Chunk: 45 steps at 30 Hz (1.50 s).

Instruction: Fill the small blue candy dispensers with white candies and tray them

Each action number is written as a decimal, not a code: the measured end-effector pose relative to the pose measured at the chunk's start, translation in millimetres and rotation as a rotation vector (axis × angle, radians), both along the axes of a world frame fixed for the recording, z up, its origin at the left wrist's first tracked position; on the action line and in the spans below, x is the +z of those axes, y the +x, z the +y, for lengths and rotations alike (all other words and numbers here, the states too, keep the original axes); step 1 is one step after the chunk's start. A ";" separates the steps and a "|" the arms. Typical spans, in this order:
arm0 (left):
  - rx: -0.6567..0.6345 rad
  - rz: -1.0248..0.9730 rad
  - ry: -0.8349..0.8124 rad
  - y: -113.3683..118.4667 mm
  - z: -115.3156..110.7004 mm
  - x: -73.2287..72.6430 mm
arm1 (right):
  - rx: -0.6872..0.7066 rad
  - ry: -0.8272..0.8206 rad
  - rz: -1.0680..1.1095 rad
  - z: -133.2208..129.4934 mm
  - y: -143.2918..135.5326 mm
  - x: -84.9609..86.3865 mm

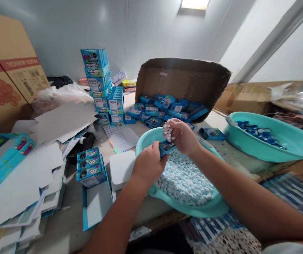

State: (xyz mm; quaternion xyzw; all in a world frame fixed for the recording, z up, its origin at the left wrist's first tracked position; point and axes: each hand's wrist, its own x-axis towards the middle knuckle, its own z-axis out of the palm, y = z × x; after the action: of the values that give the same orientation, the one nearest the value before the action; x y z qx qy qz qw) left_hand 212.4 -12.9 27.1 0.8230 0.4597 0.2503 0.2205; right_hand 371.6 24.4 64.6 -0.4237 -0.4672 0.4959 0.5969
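My left hand (150, 163) is closed around a small blue candy box (165, 147), held above the turquoise basin (164, 201). Just over the box's upper end, my right hand (181, 135) cups a small heap of white candies (168, 132) in its curled fingers. Pale white and bluish candies (187, 180) fill much of the basin below. To the left, a few blue candy boxes with round holes (91, 171) stand in an open blue display tray (96, 208). The palm side of my left hand is hidden.
Blue boxes (154, 112) spill from a tipped cardboard carton (180, 79) behind the basin. A tall stack of boxes (100, 83) rises at back left. Flat card sheets (32, 158) cover the left. A second basin (275, 146) holds blue round caps (259, 133).
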 end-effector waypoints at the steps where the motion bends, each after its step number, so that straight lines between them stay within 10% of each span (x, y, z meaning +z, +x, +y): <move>1: -0.001 -0.003 0.001 -0.1 -0.1 0.3 | -0.001 0.005 0.006 0.1 0.1 -0.2; 27: 0.028 -0.005 -0.010 -0.3 -0.5 2.3 | 0.051 0.070 -0.045 -5.0 0.1 1.3; 45: 0.135 -0.091 0.011 0.8 1.9 -1.3 | -0.150 -0.035 -0.323 1.8 13.5 4.3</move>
State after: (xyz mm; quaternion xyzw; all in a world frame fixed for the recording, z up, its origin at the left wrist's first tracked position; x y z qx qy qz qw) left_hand 213.1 -11.0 25.9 0.7791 0.5023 0.3042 0.2194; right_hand 385.1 26.3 68.9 -0.5417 -0.5155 0.3833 0.5421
